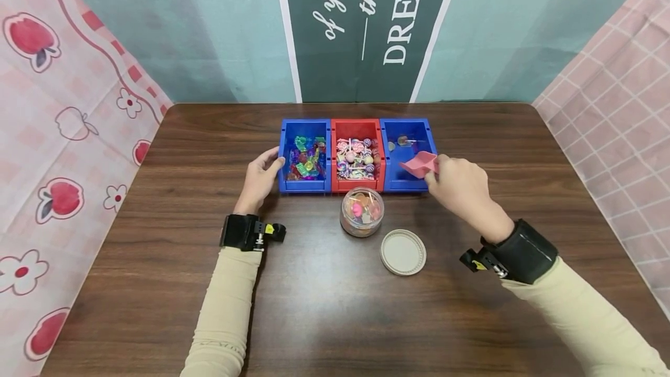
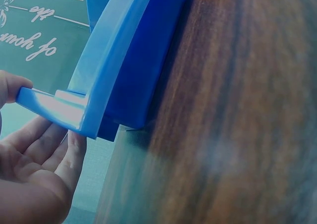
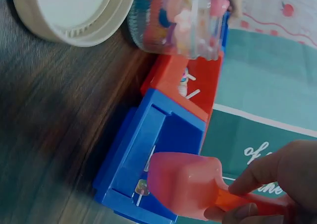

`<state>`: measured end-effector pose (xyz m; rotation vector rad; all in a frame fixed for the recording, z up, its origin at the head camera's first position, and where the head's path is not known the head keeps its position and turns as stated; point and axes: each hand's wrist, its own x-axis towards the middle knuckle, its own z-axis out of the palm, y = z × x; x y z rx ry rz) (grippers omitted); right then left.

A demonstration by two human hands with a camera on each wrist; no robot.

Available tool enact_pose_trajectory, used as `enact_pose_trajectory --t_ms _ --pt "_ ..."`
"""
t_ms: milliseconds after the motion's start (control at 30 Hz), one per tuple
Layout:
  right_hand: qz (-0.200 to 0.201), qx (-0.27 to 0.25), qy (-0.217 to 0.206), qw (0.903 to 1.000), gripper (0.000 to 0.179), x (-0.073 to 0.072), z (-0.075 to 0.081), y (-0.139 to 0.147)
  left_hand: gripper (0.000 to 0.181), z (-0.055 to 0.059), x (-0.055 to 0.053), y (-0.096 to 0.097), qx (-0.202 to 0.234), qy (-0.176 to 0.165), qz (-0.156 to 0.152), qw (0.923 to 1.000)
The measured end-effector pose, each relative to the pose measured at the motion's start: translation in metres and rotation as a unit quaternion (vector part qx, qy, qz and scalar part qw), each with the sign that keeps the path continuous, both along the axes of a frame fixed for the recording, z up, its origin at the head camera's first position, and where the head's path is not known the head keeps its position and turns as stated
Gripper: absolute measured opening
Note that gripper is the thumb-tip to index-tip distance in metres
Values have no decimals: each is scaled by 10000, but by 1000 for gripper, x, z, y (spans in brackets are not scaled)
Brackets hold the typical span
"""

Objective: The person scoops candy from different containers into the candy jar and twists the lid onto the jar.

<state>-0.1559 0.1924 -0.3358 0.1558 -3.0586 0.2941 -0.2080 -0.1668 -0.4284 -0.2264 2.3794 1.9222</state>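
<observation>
My left hand [image 1: 260, 176] grips the side wall of the left blue bin [image 1: 282, 159], thumb on the rim and fingers along the outside. Colourful translucent trinkets [image 1: 309, 162] lie in that bin. A pink scoop [image 3: 185, 182] is held in my right hand [image 1: 460, 185], by its handle, over the right blue bin [image 1: 405, 184]. A few small candy-like pieces [image 1: 404, 141] lie inside that bin. Between the blue bins stands a red bin [image 1: 357, 187] holding lollipop-like pieces [image 1: 357, 159]. Whether the scoop carries anything is hidden.
In front of the red bin stands a clear round jar [image 1: 362, 212] with mixed small pieces inside. A pale lid [image 1: 403, 252] lies on the wooden table [image 1: 314, 307] to its right. Behind the table hangs a green cloth [image 1: 225, 45] with lettering.
</observation>
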Motion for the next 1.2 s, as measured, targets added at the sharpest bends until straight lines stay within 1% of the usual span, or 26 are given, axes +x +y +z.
enact_pose_trajectory --t_ms 67,133,333,467,667,767,1000,1100,1200 --pt "-45 37 78 10000 24 -4 -3 -2 45 1 0 1 27 -1 -10 10000" --pt "-60 2 43 10000 26 -7 -5 -4 45 1 1 1 56 27 -16 10000" --pt "5 -106 -371 9993 28 -17 -12 -10 45 0 -1 1 19 84 -49 10000" --pt "-6 -122 -529 9985 29 -21 -16 -16 44 -1 -1 1 -19 84 -31 10000" --pt "-132 -259 -542 9981 24 -29 -20 -23 44 -2 -1 2 -70 97 -2 9999" --pt "-243 -380 -525 9976 21 -34 -23 -26 43 -1 -1 2 -26 124 17 9999" --pt "-536 -777 -498 9943 23 -46 -34 -32 42 -3 0 2 -58 213 81 9997" --pt "-674 -987 -496 9916 26 -47 -40 -35 42 -3 -1 1 -56 216 80 9997" --pt "-740 -1080 -491 9902 32 -47 -45 -40 42 -3 -1 1 -50 234 69 9997"
